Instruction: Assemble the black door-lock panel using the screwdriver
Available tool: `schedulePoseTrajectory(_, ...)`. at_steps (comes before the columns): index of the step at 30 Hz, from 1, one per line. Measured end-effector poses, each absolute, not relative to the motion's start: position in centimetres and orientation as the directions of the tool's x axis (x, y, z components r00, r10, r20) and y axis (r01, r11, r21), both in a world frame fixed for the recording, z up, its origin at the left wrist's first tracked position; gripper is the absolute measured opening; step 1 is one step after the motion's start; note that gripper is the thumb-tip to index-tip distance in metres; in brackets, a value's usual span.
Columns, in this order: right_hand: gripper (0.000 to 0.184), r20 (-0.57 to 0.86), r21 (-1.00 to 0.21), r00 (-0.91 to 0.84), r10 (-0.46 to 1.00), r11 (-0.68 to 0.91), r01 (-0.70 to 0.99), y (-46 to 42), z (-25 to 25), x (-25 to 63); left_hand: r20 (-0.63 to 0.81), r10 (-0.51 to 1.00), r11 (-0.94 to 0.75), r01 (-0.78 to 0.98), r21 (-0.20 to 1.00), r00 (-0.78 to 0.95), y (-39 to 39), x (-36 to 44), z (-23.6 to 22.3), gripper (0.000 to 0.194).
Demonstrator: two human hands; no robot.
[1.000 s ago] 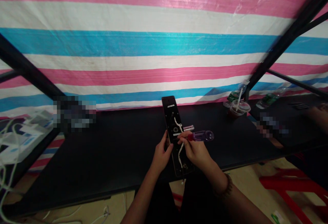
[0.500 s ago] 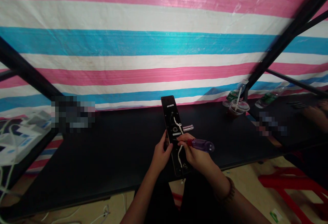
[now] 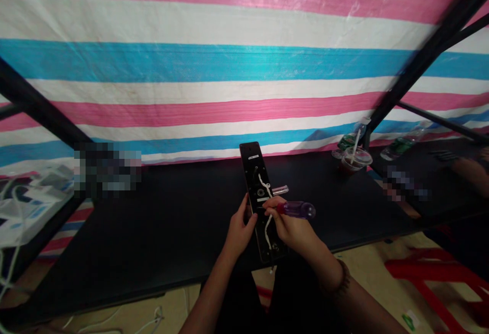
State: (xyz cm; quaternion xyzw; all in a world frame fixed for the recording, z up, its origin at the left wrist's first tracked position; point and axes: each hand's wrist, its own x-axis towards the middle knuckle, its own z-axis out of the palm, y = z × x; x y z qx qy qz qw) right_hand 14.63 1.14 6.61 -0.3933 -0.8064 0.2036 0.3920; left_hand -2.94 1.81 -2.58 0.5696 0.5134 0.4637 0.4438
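A long black door-lock panel (image 3: 251,167) lies on the black table, its back side up, with screw holes and pale labels. Along it runs a white cable (image 3: 267,233), and a shiny lever handle (image 3: 281,190) sticks out on its right. My left hand (image 3: 240,229) grips the panel's left edge, thumb on top. Closed around a screwdriver (image 3: 300,210) with a purple and red handle, my right hand (image 3: 290,229) rests over the panel's middle. The handle points right; the tip is near a pale label, and its exact contact is hard to make out.
On the right stand a lidded plastic cup (image 3: 356,160) with a straw and a bottle (image 3: 346,142); another bottle (image 3: 399,145) lies beyond. White boxes with cables (image 3: 30,212) are at left. Another person's hand (image 3: 471,171) is far right, above a red stool (image 3: 428,268).
The screwdriver's handle end has swung slightly up and to the left with my right hand. My left hand and the panel have stayed in place.
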Motion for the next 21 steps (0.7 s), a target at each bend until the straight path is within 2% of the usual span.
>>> schedulePoseTrajectory(7,0.025,0.343,-0.627,-0.549,0.762,0.621,0.470,1.5,9.9,15.1,0.081,0.996,-0.084,0.208,0.975,0.023,1.8,-2.9,-2.3,0.073)
schedulePoseTrajectory(13,0.026,0.388,-0.521,-0.608,0.692,0.709,0.475,2.8,10.3,15.2,0.082,0.996,-0.085,0.176,0.981,0.024,1.9,-3.0,-2.5,0.075)
schedulePoseTrajectory(17,0.021,0.401,-0.545,-0.573,0.714,0.689,0.478,3.8,9.7,14.2,0.071,0.997,-0.070,0.218,0.973,0.003,1.9,-3.0,-2.8,0.075)
schedulePoseTrajectory(21,0.014,0.507,-0.609,-0.424,0.750,0.660,0.440,3.5,8.2,13.1,0.128,0.992,-0.125,0.206,0.970,0.001,1.3,-2.4,-2.9,0.070)
